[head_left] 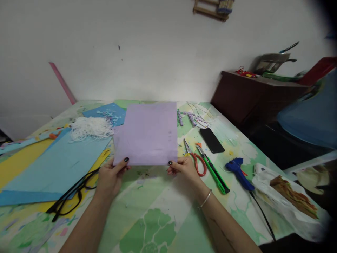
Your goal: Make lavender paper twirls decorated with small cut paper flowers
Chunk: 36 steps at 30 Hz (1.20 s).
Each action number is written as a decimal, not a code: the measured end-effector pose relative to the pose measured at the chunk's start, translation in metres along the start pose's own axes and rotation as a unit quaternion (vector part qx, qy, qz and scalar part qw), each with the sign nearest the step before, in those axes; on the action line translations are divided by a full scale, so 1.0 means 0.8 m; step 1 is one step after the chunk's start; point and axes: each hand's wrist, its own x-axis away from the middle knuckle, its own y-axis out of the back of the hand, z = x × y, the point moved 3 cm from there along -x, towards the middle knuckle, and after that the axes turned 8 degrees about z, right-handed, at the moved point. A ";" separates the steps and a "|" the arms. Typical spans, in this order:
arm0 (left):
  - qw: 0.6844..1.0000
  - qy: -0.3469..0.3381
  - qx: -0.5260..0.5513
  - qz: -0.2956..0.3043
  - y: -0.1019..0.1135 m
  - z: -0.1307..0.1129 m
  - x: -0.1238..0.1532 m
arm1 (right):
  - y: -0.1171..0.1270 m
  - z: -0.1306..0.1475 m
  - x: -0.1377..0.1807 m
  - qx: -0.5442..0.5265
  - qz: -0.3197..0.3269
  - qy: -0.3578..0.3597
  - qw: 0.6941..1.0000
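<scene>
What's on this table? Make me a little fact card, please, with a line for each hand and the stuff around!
left hand: pinches near left corner of purple sheet
right hand: pinches near right corner of the same sheet
right wrist: thin bracelet
to the right: red-handled scissors, green cutter, black phone, blue glue gun
to the left: white stringy pile, light blue sheet, black glasses
table cover: green and white, flowery
</scene>
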 end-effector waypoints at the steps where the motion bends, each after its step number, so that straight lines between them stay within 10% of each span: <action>1: 1.000 -0.009 0.008 -0.002 -0.004 0.004 0.000 | -0.007 -0.003 0.000 0.004 0.006 0.002 1.000; 8: 0.986 0.051 -0.107 0.114 -0.046 0.035 0.022 | -0.052 -0.023 0.007 0.016 0.038 -0.007 0.999; 16: 0.947 0.040 -0.261 0.182 -0.034 0.024 0.020 | -0.075 -0.028 0.022 0.074 0.126 -0.053 0.988; 36: 0.931 -0.133 -0.311 -0.137 0.073 -0.015 -0.032 | -0.093 -0.014 0.063 0.134 0.121 -0.032 0.983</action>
